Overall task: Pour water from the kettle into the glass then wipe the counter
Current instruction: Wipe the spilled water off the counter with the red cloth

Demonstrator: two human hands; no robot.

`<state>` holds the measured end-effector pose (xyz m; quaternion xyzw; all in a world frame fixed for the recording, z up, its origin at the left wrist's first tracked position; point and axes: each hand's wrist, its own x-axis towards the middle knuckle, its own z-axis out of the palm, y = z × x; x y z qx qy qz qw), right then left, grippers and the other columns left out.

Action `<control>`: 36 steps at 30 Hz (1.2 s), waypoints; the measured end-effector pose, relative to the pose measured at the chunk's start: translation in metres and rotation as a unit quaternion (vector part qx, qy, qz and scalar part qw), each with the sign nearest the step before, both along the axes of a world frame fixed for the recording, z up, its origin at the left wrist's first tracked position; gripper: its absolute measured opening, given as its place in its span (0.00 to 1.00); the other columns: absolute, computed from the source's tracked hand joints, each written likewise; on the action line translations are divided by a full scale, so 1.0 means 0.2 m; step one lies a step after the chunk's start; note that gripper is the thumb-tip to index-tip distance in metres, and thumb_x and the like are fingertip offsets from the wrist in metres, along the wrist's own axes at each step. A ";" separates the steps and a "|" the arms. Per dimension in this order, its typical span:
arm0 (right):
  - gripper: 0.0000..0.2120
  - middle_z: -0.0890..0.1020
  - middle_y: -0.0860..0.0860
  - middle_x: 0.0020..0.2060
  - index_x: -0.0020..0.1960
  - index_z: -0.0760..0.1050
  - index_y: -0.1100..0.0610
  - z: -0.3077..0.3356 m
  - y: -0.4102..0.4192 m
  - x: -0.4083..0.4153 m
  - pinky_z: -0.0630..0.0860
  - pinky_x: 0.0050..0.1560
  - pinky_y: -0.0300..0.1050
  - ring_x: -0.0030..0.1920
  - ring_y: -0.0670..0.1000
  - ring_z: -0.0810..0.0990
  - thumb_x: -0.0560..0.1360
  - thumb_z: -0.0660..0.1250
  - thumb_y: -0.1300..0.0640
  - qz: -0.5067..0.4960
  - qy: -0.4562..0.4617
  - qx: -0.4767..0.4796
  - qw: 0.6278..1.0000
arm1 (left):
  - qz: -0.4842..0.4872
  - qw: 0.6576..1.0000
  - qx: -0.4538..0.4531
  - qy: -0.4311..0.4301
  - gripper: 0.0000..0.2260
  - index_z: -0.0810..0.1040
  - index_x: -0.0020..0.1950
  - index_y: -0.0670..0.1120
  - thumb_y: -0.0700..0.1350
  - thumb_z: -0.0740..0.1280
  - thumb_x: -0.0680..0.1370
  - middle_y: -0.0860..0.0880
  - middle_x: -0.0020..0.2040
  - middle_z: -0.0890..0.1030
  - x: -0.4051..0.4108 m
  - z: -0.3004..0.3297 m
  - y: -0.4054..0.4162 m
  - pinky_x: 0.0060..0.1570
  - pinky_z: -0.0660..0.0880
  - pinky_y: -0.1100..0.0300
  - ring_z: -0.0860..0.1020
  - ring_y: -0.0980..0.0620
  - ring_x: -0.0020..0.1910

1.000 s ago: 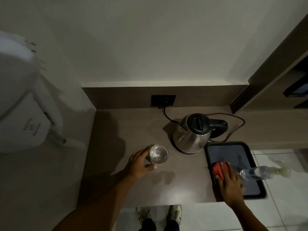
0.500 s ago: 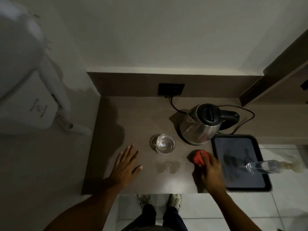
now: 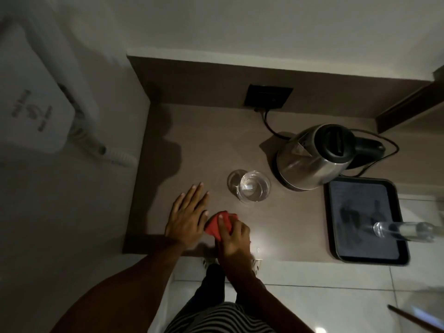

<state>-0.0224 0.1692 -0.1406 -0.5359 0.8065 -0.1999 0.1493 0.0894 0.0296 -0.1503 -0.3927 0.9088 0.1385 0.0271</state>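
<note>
We're into the wiping step: the clear round drinking glass point(image 3: 253, 186) stands on the brown stone-look counter point(image 3: 204, 145) with water in it, just beside the shiny steel electric kettle with the black lid point(image 3: 314, 156), which sits upright on its base. The right hand point(image 3: 234, 239) is curled over a crumpled red cloth point(image 3: 217, 224), pressing it to the counter near the front edge. The left hand point(image 3: 187, 216) lies flat beside it, fingers spread, palm down, touching the cloth's edge and holding nothing. A black rectangular tray point(image 3: 336, 212) with a clear plastic bottle point(image 3: 403, 231) lying on it sits well to the right. Next, I'd judge, the cloth needs sweeping across the surface, steering clear of that full glass so it isn't knocked.
</note>
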 end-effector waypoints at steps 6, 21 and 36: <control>0.28 0.76 0.65 0.59 0.68 0.70 0.56 0.01 0.13 -0.56 0.77 0.50 0.55 0.50 0.66 0.76 0.70 0.69 0.54 0.059 0.071 -0.009 0.996 | 0.000 1.000 0.001 -0.002 0.25 0.60 0.79 0.50 0.54 0.50 0.82 0.49 0.81 0.56 0.00 0.00 0.00 0.75 0.54 0.49 0.54 0.50 0.80; 0.36 0.78 0.60 0.61 0.72 0.68 0.51 -0.01 0.15 -0.05 0.80 0.48 0.56 0.58 0.61 0.75 0.66 0.76 0.50 0.102 -0.006 -0.027 0.994 | 0.003 1.000 0.005 0.000 0.24 0.58 0.79 0.50 0.53 0.49 0.82 0.48 0.81 0.56 0.00 0.01 0.00 0.75 0.54 0.48 0.54 0.49 0.80; 0.28 0.75 0.67 0.60 0.70 0.72 0.59 -0.04 0.07 -0.19 0.73 0.56 0.57 0.55 0.64 0.72 0.70 0.63 0.54 -0.158 0.003 0.014 0.987 | 0.010 1.000 0.009 0.003 0.25 0.58 0.79 0.51 0.53 0.50 0.82 0.49 0.81 0.55 -0.01 0.01 0.00 0.76 0.50 0.50 0.54 0.50 0.80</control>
